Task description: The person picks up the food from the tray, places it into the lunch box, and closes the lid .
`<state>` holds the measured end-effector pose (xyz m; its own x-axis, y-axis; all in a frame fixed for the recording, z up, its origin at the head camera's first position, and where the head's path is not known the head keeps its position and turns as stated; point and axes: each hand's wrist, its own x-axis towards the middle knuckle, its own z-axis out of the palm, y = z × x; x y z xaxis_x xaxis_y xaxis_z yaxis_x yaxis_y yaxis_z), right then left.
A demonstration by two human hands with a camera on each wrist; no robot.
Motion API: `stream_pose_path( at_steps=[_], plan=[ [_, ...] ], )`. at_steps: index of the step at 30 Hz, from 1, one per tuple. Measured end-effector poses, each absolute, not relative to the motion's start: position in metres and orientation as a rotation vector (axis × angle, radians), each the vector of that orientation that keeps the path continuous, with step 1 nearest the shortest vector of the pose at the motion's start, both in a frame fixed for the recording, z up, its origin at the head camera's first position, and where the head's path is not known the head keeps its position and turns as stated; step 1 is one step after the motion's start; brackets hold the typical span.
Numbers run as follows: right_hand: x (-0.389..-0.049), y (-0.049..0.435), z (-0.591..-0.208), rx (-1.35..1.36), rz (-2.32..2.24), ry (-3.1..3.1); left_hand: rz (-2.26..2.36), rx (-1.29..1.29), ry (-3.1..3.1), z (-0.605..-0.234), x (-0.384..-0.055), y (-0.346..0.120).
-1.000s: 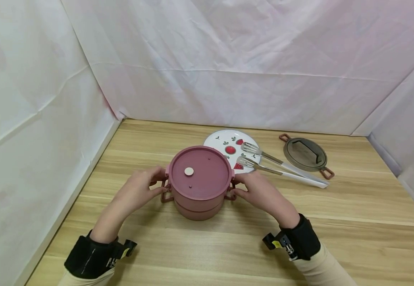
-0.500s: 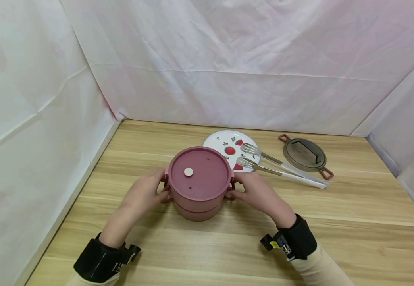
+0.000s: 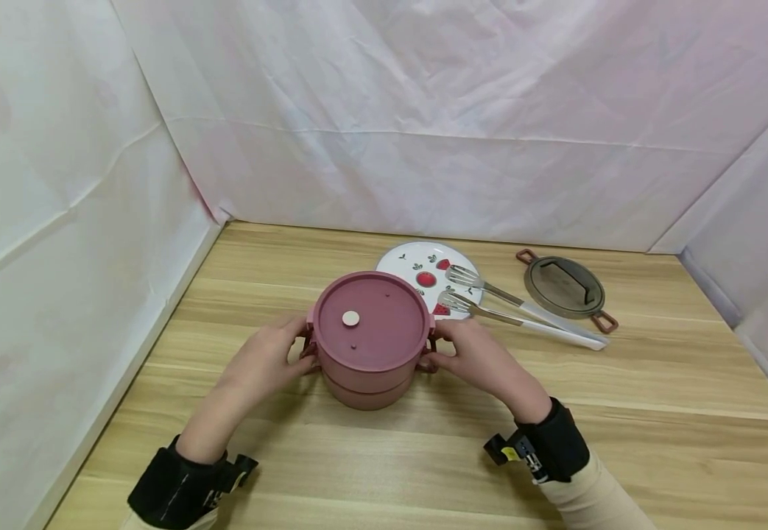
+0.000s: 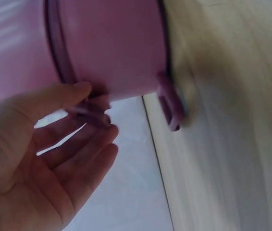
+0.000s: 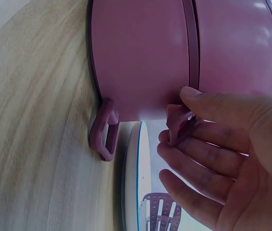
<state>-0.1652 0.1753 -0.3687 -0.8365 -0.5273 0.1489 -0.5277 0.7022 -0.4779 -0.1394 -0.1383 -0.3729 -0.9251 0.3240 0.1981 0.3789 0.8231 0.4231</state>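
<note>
A mauve two-tier pot (image 3: 370, 383) stands upright on the wooden table, topped by a flat lid (image 3: 384, 331) with a small cream knob (image 3: 350, 318). At the pot's left side my left hand (image 3: 261, 361) pinches the upper handle (image 4: 95, 117), its thumb against the pot wall. My right hand (image 3: 479, 357) grips the opposite upper handle (image 5: 175, 126) between thumb and fingers. Both wrist views show a lower handle, left (image 4: 171, 103) and right (image 5: 97, 134), free of the fingers. A seam rings the body between the tiers.
Behind the pot lies a white plate (image 3: 397, 258) with fruit prints. Tongs (image 3: 559, 335) with slotted heads and white handles rest partly on it. Farther right is a small dark round pan (image 3: 562, 291) with brown loop handles. White cloth (image 3: 437, 184) hangs behind and at the sides.
My left hand has moved right and closed round the pot's handle. The right hand has shifted slightly left, its thumb closer to the pot. The pot stays almost where it was.
</note>
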Motion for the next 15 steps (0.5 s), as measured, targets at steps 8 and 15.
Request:
stream_pose_path(
  at_steps=[8,15],
  plan=[
    [-0.1673,0.176,-0.3694,0.905,0.789,-2.882,-0.752,-0.541,-2.9,-0.3691,-0.1381,-0.1422],
    [-0.1674,0.1756,-0.3708,0.873,0.809,-2.904,-0.835,-0.511,-2.922,-0.3708,-0.1413,-0.1412]
  ],
)
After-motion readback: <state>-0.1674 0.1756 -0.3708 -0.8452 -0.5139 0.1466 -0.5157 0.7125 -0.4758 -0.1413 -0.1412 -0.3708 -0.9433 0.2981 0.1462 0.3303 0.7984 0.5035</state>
